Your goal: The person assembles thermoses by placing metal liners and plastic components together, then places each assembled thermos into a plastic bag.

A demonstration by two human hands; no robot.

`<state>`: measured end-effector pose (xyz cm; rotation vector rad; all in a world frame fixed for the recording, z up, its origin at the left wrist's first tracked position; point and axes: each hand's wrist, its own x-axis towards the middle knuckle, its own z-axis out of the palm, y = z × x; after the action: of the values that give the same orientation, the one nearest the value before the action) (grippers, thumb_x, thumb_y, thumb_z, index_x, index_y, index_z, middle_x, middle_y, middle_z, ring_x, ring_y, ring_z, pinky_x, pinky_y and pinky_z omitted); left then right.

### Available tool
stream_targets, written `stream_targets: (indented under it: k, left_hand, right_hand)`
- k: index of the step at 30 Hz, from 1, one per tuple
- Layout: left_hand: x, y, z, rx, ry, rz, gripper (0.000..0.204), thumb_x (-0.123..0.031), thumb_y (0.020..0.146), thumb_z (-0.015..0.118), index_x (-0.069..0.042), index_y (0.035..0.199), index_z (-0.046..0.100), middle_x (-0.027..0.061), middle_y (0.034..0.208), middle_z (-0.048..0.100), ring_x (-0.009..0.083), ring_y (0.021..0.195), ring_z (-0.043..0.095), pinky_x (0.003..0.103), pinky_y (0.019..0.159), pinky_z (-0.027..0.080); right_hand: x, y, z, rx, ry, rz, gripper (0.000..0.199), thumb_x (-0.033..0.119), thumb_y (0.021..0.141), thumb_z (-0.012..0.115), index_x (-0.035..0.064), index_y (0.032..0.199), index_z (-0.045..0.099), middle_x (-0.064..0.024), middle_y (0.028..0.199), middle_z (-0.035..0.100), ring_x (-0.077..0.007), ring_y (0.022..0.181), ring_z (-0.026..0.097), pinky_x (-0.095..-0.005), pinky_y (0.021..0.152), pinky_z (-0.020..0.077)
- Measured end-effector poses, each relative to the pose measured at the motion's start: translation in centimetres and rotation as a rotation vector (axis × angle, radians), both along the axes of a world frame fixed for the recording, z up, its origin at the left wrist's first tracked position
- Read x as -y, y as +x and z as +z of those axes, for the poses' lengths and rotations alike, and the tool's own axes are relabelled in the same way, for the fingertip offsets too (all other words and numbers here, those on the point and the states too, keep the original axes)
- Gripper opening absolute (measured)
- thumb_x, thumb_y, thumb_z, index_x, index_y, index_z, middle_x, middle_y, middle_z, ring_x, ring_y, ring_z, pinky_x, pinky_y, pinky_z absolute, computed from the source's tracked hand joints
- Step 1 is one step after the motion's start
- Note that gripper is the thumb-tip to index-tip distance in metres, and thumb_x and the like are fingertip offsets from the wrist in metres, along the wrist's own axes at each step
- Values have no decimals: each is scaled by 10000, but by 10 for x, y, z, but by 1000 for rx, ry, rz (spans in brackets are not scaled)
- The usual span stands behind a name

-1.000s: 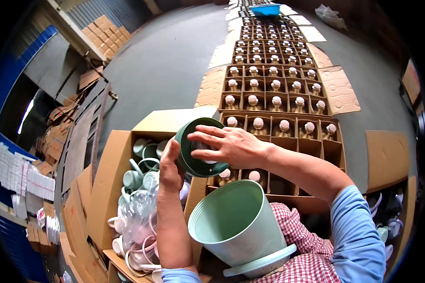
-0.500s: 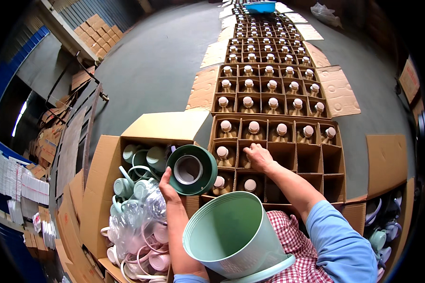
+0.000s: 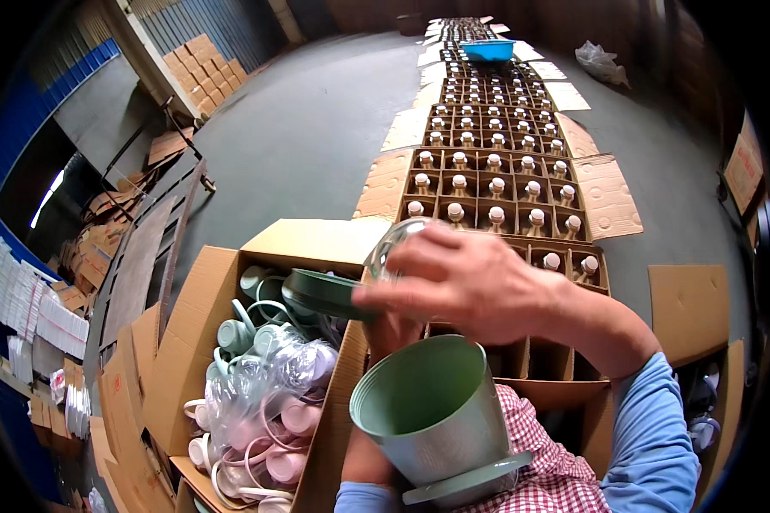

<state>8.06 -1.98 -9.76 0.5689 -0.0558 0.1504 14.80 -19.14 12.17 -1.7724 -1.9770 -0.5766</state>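
My right hand [image 3: 488, 278], smeared by motion, is closed around a clear, rounded glass-like thing [image 3: 383, 253] above the near carton of bottles. My left hand [image 3: 392, 332] is mostly hidden behind it. It grips a dark green ring-shaped part [image 3: 321, 293], now seen nearly edge-on, and the right fingers overlap its right end. Below my hands, a pale green pot [image 3: 458, 449] with a saucer-like base [image 3: 470, 479] rests tilted against my checked apron [image 3: 543, 453]. White-capped bottles [image 3: 584, 268] stand in the divided carton [image 3: 565, 392] beyond the pot.
On the left, an opened carton [image 3: 184, 342] holds green, white and pink plastic pieces [image 3: 299, 416] with clear film. A long row of bottle cartons [image 3: 505, 190] runs away ahead, with a blue basin [image 3: 488, 51] on it. Another carton [image 3: 723, 423] stands at right.
My right hand has come up from a carton cell to my left hand, bringing the clear thing. The green ring has tipped from facing up to edge-on.
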Motion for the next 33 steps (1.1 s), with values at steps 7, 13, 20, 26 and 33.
stream_targets:
  k: [7, 13, 20, 26, 33]
  left_hand:
    - [-8, -16, 96, 275, 197, 69, 309, -321, 909, 523, -62, 1053, 436, 193, 1473, 298, 365, 1366, 277, 625, 1046, 297]
    - [1, -68, 119, 390, 347, 129, 247, -302, 902, 555, -65, 861, 499, 188, 1497, 261, 367, 1390, 229, 656, 1021, 308]
    - [12, -80, 123, 368, 223, 71, 302, -297, 892, 587, -51, 718, 589, 210, 1510, 230, 372, 1412, 183, 696, 994, 315]
    - [-3, -82, 141, 66, 63, 130, 670, -510, 890, 482, -68, 1388, 407, 266, 1476, 261, 394, 1395, 217, 678, 997, 312]
    - [-34, -90, 123, 152, -52, 541, 476, -345, 954, 450, -43, 1321, 469, 144, 1322, 510, 315, 1221, 484, 496, 1035, 383]
  right_hand:
    - [12, 29, 5, -996, 330, 236, 741, 415, 726, 727, 125, 1358, 471, -96, 1390, 474, -251, 1290, 435, -441, 1024, 380]
    - [7, 26, -27, -1449, 230, 390, 918, 311, 652, 766, 90, 1440, 350, -164, 1466, 328, -270, 1322, 365, -417, 1071, 323]
    - [27, 2, -30, -1421, -379, 308, 544, 203, 729, 760, 68, 1230, 597, -96, 1087, 659, -189, 952, 638, -330, 841, 505]
    - [7, -3, -1, -792, -657, 206, 455, 380, 729, 744, 92, 1077, 695, -137, 926, 706, -216, 867, 680, -319, 749, 530]
    - [3, -30, 24, -441, -687, -107, 548, 575, 730, 653, 46, 857, 712, -132, 662, 651, -273, 647, 656, -376, 598, 509]
